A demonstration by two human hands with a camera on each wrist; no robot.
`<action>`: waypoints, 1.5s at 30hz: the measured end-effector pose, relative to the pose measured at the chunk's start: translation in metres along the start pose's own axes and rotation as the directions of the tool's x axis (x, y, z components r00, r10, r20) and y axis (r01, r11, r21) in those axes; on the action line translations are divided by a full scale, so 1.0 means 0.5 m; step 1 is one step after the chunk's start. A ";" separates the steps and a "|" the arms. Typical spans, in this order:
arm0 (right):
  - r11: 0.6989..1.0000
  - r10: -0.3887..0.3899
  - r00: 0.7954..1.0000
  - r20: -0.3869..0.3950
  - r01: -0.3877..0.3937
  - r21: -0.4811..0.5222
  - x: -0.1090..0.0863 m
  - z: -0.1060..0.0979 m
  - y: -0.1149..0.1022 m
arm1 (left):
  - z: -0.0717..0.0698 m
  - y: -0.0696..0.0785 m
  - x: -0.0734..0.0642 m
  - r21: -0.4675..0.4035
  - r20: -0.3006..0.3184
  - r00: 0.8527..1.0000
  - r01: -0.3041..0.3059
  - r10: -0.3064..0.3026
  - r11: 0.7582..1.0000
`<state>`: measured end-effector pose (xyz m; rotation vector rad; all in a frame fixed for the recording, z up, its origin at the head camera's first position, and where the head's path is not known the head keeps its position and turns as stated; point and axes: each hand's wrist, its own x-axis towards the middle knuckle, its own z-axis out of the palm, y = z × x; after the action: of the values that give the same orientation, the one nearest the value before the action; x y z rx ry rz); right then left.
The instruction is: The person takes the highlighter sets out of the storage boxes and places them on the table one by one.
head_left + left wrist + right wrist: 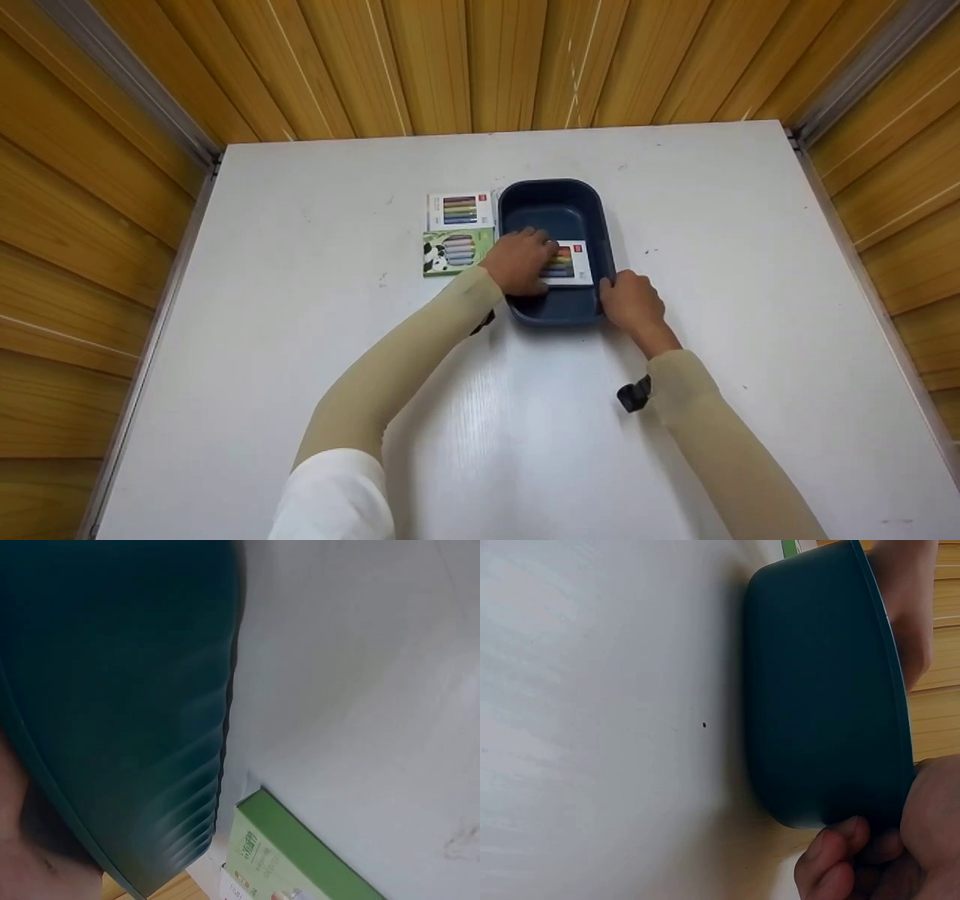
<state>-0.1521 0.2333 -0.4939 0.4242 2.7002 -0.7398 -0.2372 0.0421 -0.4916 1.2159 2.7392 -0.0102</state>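
Note:
A dark blue rectangular plastic bin (555,217) stands on the table, seen from outside in both wrist views. My left hand (517,262) reaches over the bin's left wall and holds a white crayon box (576,264) within it, fingers on the far edge and thumb by the near one. The hand covers the box's left end. At the bin's near right side, my right hand (634,301) grips the wall, with curled fingers (829,855) outside, below the rim.
Left of the bin lie another white crayon box (460,211) and a green panda-printed box (457,253), close together. The white table (300,300) is bounded by wood-patterned walls (435,67) at the back and sides.

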 end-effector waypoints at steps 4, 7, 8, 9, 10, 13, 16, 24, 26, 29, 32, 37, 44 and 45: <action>1.000 -0.005 1.000 -0.002 0.005 -0.003 -0.001 0.000 0.000 | -0.004 -0.001 -0.002 -0.007 -0.004 1.000 -0.002 0.002 1.000; 1.000 -0.015 1.000 -0.008 0.015 -0.005 -0.001 0.001 0.001 | -0.005 -0.003 -0.004 -0.007 -0.015 1.000 -0.007 0.007 1.000; 1.000 -0.017 1.000 -0.009 0.017 -0.006 -0.001 0.001 0.001 | -0.005 -0.003 -0.005 -0.008 -0.019 1.000 -0.010 0.010 1.000; 1.000 -0.020 1.000 -0.011 0.020 -0.008 0.000 0.002 0.002 | -0.005 -0.004 -0.006 -0.007 -0.024 1.000 -0.012 0.012 1.000; 1.000 -0.023 1.000 -0.013 0.023 -0.010 0.001 0.003 0.003 | -0.006 -0.004 -0.007 -0.008 -0.029 0.999 -0.014 0.014 1.000; 1.000 -0.023 1.000 -0.012 0.023 -0.015 0.002 0.003 0.005 | -0.009 -0.005 -0.011 -0.012 -0.041 0.999 -0.020 0.019 1.000; 1.000 -0.013 1.000 -0.005 0.013 -0.017 0.003 0.002 0.005 | -0.014 -0.004 -0.015 -0.017 -0.047 0.999 -0.023 0.022 1.000; 1.000 -0.003 1.000 -0.001 0.003 -0.026 0.002 -0.001 0.004 | -0.023 -0.005 -0.023 -0.008 -0.068 0.997 -0.043 0.042 0.999; 1.000 0.001 1.000 -0.001 -0.001 -0.023 0.003 0.000 0.003 | -0.025 -0.006 -0.025 -0.010 -0.071 0.996 -0.048 0.047 0.999; 1.000 0.006 1.000 0.003 -0.006 -0.022 0.003 0.002 0.002 | -0.027 -0.007 -0.028 -0.008 -0.078 0.996 -0.052 0.051 0.999; 1.000 0.005 1.000 0.005 -0.005 -0.022 0.004 0.003 0.001 | -0.029 -0.007 -0.030 -0.009 -0.087 0.995 -0.052 0.051 0.999; 1.000 0.001 1.000 -0.005 -0.001 -0.028 0.004 0.002 0.003 | -0.029 -0.008 -0.033 -0.009 -0.104 0.993 -0.061 0.060 0.998; 1.000 -0.003 1.000 0.009 0.003 -0.029 0.004 0.000 0.004 | -0.031 -0.009 -0.039 0.002 -0.132 0.988 -0.077 0.076 0.997; 1.000 -0.004 1.000 0.010 0.004 -0.028 0.004 0.000 0.004 | -0.032 -0.010 -0.041 0.002 -0.137 0.988 -0.078 0.077 0.997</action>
<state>-0.1532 0.2355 -0.4956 0.4069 2.6997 -0.7019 -0.2294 0.0248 -0.4732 1.3698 2.8028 0.0897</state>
